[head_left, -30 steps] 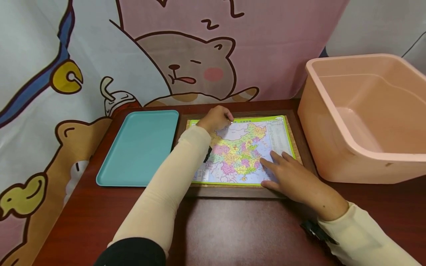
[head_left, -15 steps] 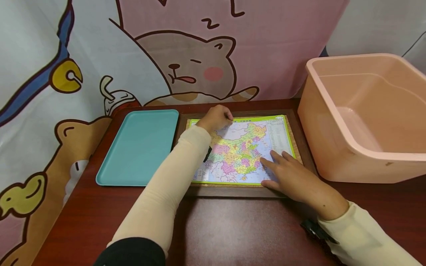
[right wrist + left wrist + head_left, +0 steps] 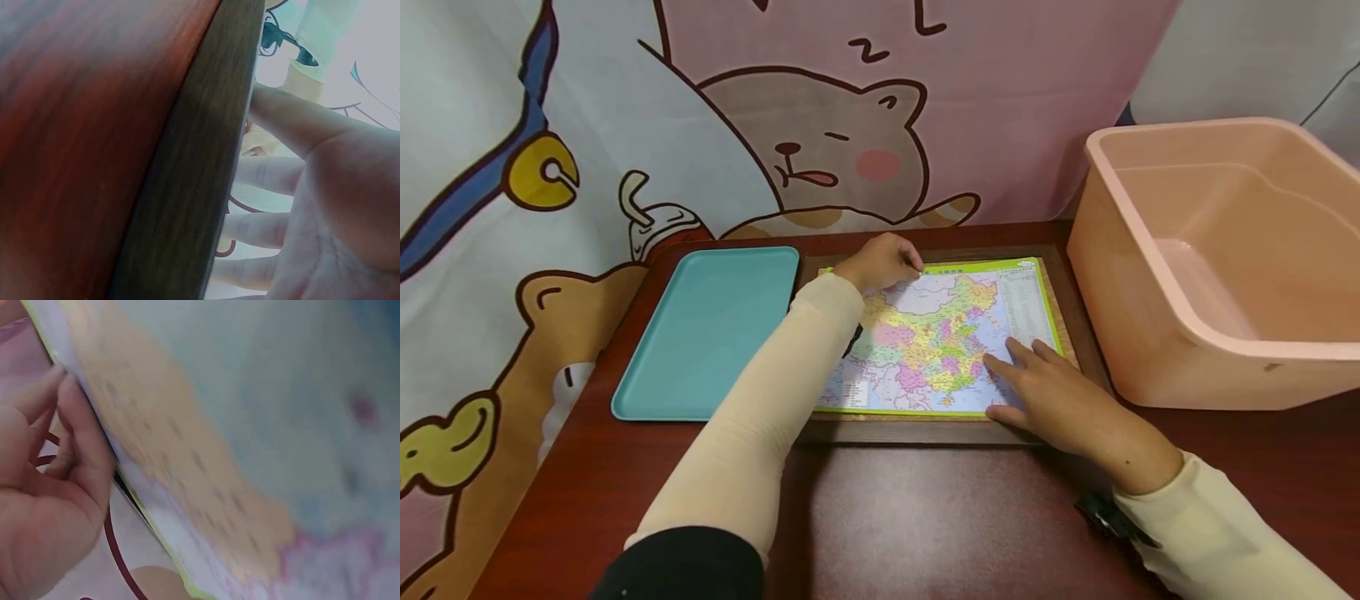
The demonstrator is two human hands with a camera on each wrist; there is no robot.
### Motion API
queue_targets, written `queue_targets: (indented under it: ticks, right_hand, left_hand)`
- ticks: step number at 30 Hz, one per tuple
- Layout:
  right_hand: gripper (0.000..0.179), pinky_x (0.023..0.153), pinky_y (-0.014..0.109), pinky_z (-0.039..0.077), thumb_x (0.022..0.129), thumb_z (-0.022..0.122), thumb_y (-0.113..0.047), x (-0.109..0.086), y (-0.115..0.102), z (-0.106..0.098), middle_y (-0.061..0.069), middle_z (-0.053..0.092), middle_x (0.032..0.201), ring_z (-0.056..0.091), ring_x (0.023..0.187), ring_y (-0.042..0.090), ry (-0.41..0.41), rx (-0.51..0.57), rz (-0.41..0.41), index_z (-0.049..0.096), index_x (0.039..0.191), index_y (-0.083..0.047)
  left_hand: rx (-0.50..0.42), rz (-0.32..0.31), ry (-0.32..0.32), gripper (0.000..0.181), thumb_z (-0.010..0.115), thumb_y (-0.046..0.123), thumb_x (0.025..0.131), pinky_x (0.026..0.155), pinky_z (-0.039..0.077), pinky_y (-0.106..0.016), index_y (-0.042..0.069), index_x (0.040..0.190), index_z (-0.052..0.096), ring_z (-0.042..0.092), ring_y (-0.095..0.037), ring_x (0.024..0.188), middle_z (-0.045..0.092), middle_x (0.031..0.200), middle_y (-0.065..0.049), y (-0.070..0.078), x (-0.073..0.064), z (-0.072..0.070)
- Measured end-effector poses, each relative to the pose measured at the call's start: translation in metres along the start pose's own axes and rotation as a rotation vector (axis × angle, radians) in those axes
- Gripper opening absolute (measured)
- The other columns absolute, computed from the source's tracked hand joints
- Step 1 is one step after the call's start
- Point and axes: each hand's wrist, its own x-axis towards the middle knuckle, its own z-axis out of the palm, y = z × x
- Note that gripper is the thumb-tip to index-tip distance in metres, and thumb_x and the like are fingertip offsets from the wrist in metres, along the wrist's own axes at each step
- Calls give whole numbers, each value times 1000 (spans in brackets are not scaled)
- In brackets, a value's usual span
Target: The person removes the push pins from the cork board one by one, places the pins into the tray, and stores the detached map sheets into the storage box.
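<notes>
A map of China (image 3: 910,383) with a lime-green border lies over a brown-framed board (image 3: 917,432) in the head view. My left hand (image 3: 880,262) reaches to the map's upper edge with thumb and fingertips together. Seen from the left wrist, that hand (image 3: 56,469) pinches the border of the map (image 3: 162,419); the exact contact is blurred. My right hand (image 3: 1052,392) rests on the map's lower right part, fingers spread and fairly straight. In the right wrist view, the right hand (image 3: 331,194) extends over the frame's edge (image 3: 181,144).
A turquoise tray (image 3: 711,333) lies left of the board, under my left forearm's reach. At the right stands a deep peach-coloured tub (image 3: 1120,275), close to the frame. The dark red table (image 3: 910,517) meets a cartoon-printed cloth (image 3: 985,108) at the back.
My left forearm has shifted slightly left, showing more of the map's lower left corner. The left fingers stay at the top edge and the right hand keeps its place. The head view drifts slightly.
</notes>
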Motion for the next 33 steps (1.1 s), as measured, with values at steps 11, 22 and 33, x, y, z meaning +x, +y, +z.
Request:
queue_targets:
  ticks: [11, 22, 33]
  right_hand:
    - [62, 103, 65, 41, 88, 75, -41, 1, 0, -1, 38, 54, 134, 54, 119, 59, -2, -5, 3, 61, 135, -4]
    - [61, 103, 66, 42, 89, 74, -40, 3, -2, -2, 37, 54, 135, 53, 119, 59, -3, -6, 9, 61, 136, -4]
    - [63, 103, 66, 41, 88, 75, -42, 2, 0, 0, 38, 53, 135, 53, 118, 61, -14, -7, 14, 61, 135, -4]
  left_hand:
    - [78, 50, 11, 8, 70, 15, 94, 62, 56, -30, 9, 98, 74, 58, -18, 77, 68, 92, -6, -2, 2, -2]
    - [-9, -20, 8, 10, 71, 16, 94, 65, 54, -30, 8, 100, 73, 56, -18, 77, 65, 93, -7, -3, 0, -4]
    - [11, -18, -10, 12, 72, 19, 94, 65, 54, -30, 8, 100, 72, 56, -18, 78, 65, 92, -6, -3, 3, -1]
